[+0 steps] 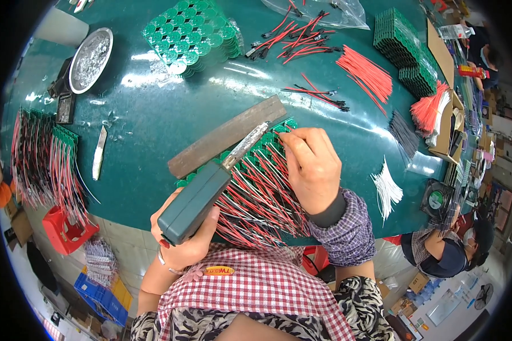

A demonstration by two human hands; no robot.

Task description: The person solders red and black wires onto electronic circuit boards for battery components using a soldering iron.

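My left hand [183, 245] is wrapped round a dark green soldering gun [194, 199]. Its silvery tip reaches up and right to a panel of small green circuit boards [274, 136]. At the right end of that panel my right hand [313, 162] is closed in a pinch, seemingly on a thin red wire whose end is hidden by the fingers. Many red, white and black wires [259, 196] run from the boards toward me. A worn flat bar [227, 136] lies along the far side of the panel.
Round green board panels [190, 34] lie at the back, beside loose connector leads [301, 34]. Red wires [365, 74], black wires [404, 136] and white wires [387, 190] lie right. A metal dish [91, 59], a knife [99, 153] and wired boards [37, 153] are left. A person [444, 250] sits at right.
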